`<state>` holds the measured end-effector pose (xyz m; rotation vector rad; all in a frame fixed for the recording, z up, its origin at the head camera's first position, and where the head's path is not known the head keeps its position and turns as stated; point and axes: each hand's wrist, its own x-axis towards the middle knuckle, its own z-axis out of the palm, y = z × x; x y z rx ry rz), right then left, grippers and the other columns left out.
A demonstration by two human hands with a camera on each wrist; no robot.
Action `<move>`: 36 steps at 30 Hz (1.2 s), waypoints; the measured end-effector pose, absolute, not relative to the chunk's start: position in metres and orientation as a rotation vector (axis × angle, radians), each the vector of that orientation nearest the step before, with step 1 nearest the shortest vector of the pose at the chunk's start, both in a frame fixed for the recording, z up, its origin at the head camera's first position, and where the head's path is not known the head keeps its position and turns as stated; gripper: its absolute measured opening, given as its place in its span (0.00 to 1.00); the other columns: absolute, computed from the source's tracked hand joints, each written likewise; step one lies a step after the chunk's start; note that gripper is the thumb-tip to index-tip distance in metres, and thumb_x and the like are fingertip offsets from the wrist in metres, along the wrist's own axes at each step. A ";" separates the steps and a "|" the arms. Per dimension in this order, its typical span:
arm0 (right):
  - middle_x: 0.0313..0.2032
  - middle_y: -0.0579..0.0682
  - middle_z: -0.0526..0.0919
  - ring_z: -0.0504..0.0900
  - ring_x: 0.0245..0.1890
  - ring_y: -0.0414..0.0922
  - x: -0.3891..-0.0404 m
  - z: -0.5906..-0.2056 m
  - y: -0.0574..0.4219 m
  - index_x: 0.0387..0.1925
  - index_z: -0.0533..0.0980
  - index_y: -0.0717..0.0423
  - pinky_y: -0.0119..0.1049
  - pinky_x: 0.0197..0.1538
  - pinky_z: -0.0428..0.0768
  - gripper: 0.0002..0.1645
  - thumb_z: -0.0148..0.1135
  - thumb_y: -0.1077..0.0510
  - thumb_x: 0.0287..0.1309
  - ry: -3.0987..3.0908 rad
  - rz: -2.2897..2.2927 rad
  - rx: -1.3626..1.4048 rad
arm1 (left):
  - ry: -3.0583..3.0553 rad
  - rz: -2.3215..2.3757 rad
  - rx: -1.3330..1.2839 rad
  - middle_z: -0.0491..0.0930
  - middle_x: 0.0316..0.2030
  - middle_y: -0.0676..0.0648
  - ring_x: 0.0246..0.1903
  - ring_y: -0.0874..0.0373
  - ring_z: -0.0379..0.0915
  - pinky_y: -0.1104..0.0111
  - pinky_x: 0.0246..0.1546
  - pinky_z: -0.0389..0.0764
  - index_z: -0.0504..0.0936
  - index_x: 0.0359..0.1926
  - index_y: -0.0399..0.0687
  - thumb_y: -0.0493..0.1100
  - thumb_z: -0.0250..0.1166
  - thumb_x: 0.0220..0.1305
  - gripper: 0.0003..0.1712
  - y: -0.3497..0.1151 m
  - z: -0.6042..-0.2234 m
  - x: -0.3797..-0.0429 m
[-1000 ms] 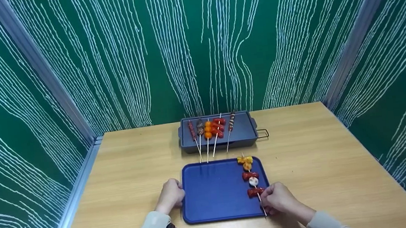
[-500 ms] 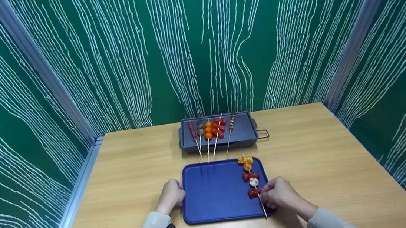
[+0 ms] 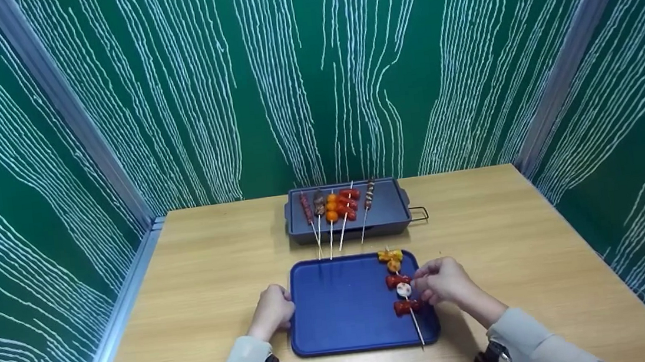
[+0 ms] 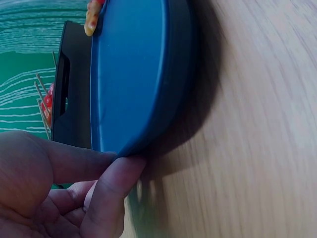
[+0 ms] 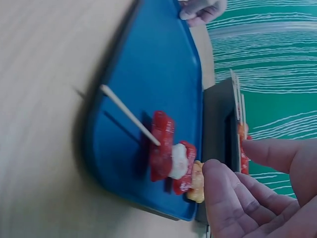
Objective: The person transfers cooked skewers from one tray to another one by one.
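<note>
My left hand (image 3: 273,309) pinches the left rim of the blue tray (image 3: 341,315); in the left wrist view, thumb (image 4: 84,166) and a finger meet on that edge. A skewer (image 3: 407,307) with red sausage pieces, a white round piece and yellow pieces lies along the tray's right side, its stick end poking past the near rim. Over the tray's right edge hovers my right hand (image 3: 447,281), beside the skewer's middle. In the right wrist view its thumb (image 5: 272,151) and fingers are apart with nothing between them.
Behind the tray stands a dark grey grill (image 3: 388,213) with a wire handle (image 3: 418,213) on its right. Several skewers lie on it, orange balls (image 3: 331,207) and red sausages (image 3: 347,203) among them, sticks overhanging the front. Green patterned walls (image 3: 313,87) enclose the wooden table (image 3: 206,263).
My right hand has let go of the skewer's stick and moved up and slightly right along the tray edge. The skewer and my left hand have stayed put.
</note>
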<state>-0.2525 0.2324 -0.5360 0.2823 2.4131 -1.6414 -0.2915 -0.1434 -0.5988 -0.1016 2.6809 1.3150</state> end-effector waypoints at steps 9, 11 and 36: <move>0.32 0.54 0.91 0.86 0.23 0.42 -0.267 -0.519 0.233 0.51 0.81 0.74 0.34 0.27 0.90 0.18 0.72 0.65 0.64 2.431 -1.681 0.258 | 2.709 1.288 -0.129 0.69 0.22 0.50 0.16 0.58 0.75 0.72 0.13 0.79 0.66 0.22 0.51 0.24 0.52 0.54 0.17 -0.137 -0.587 -0.283; 0.32 0.53 0.90 0.86 0.24 0.43 -0.271 -0.517 0.233 0.53 0.80 0.73 0.34 0.27 0.90 0.20 0.73 0.64 0.64 2.431 -1.694 0.261 | 2.709 1.280 -0.140 0.69 0.23 0.50 0.16 0.58 0.75 0.72 0.13 0.79 0.67 0.23 0.51 0.24 0.52 0.54 0.16 -0.136 -0.586 -0.282; 0.48 0.59 0.87 0.90 0.35 0.44 -0.314 -0.501 0.221 0.66 0.73 0.72 0.42 0.46 0.95 0.32 0.73 0.59 0.67 2.346 -1.798 0.247 | 2.694 1.247 -0.204 0.68 0.24 0.50 0.19 0.58 0.74 0.74 0.12 0.76 0.67 0.23 0.51 0.23 0.52 0.55 0.17 -0.134 -0.585 -0.285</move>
